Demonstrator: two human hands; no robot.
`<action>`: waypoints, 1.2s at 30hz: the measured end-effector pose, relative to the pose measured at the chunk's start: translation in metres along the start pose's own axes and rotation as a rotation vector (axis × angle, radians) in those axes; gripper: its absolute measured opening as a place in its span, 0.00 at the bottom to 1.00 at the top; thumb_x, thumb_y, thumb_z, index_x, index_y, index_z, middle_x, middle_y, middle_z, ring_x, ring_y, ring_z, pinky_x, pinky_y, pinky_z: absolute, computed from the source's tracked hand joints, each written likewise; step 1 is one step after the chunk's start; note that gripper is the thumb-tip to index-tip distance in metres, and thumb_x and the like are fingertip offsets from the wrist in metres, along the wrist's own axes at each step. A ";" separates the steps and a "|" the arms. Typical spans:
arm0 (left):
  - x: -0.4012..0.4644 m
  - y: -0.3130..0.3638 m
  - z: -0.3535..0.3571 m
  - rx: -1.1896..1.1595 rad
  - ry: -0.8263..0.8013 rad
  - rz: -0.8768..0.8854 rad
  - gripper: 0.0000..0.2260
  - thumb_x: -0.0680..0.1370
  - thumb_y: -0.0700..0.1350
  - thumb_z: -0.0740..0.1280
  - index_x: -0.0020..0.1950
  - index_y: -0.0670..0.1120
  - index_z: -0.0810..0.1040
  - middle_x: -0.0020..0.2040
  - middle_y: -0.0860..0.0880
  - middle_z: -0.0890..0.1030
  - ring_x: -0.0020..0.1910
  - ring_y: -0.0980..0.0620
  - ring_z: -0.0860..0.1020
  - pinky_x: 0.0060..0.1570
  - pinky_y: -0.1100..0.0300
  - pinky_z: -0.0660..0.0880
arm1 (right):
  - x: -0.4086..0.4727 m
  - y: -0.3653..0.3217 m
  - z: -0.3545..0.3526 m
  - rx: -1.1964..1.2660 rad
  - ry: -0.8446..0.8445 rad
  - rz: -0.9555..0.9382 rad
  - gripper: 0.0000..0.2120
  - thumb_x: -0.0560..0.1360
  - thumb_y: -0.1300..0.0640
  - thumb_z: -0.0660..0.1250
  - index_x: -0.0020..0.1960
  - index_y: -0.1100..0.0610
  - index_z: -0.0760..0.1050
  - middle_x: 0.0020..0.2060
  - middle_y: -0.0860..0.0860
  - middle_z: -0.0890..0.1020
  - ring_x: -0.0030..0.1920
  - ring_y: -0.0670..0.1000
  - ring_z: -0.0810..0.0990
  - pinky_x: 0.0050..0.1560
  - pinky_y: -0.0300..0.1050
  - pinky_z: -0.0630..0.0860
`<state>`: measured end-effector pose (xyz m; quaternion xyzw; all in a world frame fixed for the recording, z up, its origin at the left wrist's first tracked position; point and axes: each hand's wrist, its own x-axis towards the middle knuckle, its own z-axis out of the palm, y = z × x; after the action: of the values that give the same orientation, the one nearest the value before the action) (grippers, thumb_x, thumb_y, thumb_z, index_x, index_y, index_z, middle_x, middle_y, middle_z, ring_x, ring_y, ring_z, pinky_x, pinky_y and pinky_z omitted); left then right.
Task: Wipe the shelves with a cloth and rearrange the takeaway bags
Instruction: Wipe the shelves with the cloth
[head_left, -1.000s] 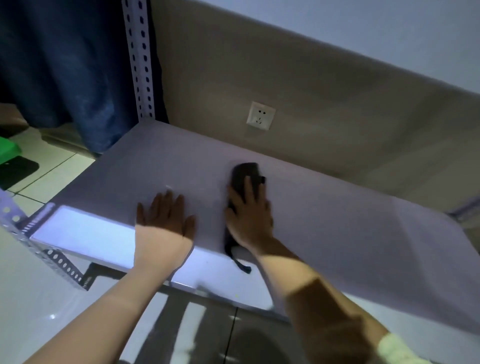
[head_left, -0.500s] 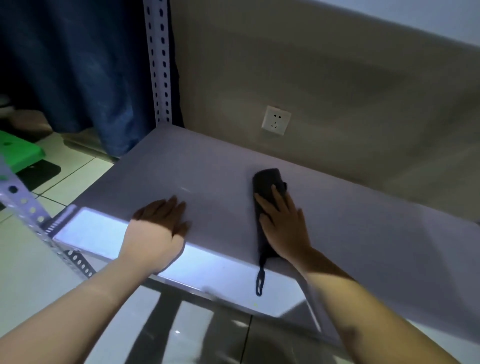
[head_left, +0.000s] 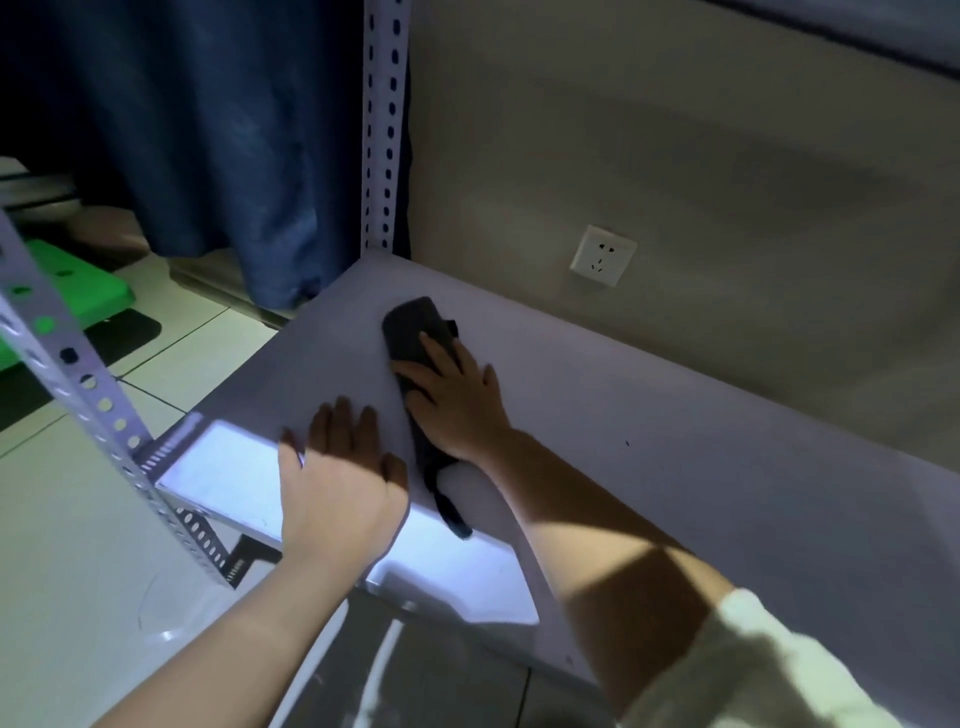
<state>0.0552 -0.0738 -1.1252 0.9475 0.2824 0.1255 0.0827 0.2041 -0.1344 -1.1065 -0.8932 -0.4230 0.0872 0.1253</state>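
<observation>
Now the dark cloth (head_left: 415, 332) is seen lying on the pale shelf (head_left: 649, 415), toward its left rear part, not far from the back wall. It is folded into a long, narrow strip that runs from the rear toward the front edge, and a thin tail of it is trailed out past the wrist into the brightly lit band near the front.

The right hand (head_left: 457, 400) is laid flat on top of the cloth, palm down. Its fingers (head_left: 435, 349) are held straight and slightly spread, and nothing is gripped or pinched; the cloth is simply pressed against the shelf under the palm. The far end of the cloth is left uncovered beyond the fingertips. A light-coloured sleeve (head_left: 753, 670) is seen pushed up on the right forearm.

The left hand (head_left: 340, 478) is placed palm down directly on the shelf surface, just beside the cloth and to its left, near the front edge. Its fingers are also extended and a little fanned, and nothing is held. The two hands are kept close together but apart, with the strip of cloth between them.

A perforated white metal upright (head_left: 383, 124) is seen at the rear left corner of the shelf, and another (head_left: 78, 374) at the front left. A white wall socket (head_left: 602, 255) is mounted on the wall behind. A blue curtain (head_left: 208, 130) is hung at the left, above a tiled floor (head_left: 171, 332) on which a green plastic object (head_left: 72, 280) is partly visible.
</observation>
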 end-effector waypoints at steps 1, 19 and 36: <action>0.000 0.000 0.001 0.005 0.007 0.004 0.26 0.72 0.50 0.53 0.61 0.37 0.78 0.62 0.35 0.77 0.61 0.37 0.75 0.62 0.36 0.65 | 0.012 0.000 -0.002 0.004 -0.007 0.015 0.21 0.81 0.45 0.49 0.73 0.37 0.57 0.78 0.43 0.47 0.77 0.53 0.42 0.72 0.67 0.42; -0.001 0.004 -0.002 0.040 -0.116 0.084 0.25 0.74 0.47 0.54 0.66 0.36 0.73 0.69 0.36 0.72 0.68 0.39 0.70 0.66 0.33 0.59 | -0.116 0.083 -0.029 0.062 0.205 0.828 0.23 0.80 0.44 0.48 0.75 0.41 0.55 0.78 0.48 0.45 0.77 0.58 0.42 0.72 0.67 0.45; 0.001 0.000 -0.001 0.007 -0.145 0.406 0.28 0.74 0.53 0.49 0.66 0.46 0.76 0.68 0.41 0.74 0.67 0.37 0.71 0.66 0.39 0.66 | -0.171 0.018 -0.006 0.003 0.131 0.662 0.26 0.77 0.43 0.55 0.73 0.35 0.54 0.78 0.45 0.44 0.77 0.54 0.40 0.71 0.69 0.42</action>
<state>0.0558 -0.0735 -1.1237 0.9917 0.0796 0.0700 0.0725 0.1116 -0.2793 -1.0977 -0.9856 -0.1007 0.0662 0.1182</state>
